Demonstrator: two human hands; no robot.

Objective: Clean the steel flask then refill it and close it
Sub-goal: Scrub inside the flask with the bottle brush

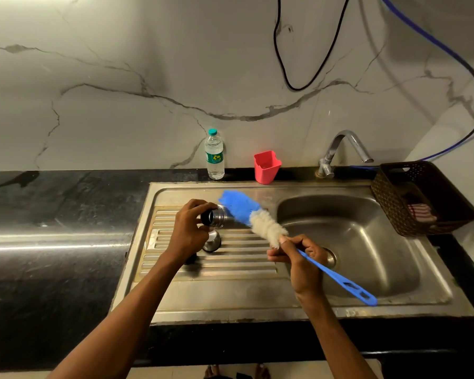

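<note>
Over sink, flask mouth toward camera.

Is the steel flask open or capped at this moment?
Open. The steel flask in the left hand shows a bare dark mouth, no cap on it. The right hand holds the blue-and-white bottle brush outside it.

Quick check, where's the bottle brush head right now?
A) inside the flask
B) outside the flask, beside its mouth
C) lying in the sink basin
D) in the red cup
B: the blue-and-white bristled bottle brush, held by the right hand, sits in the air outside the open steel flask that the left hand grips.
</note>
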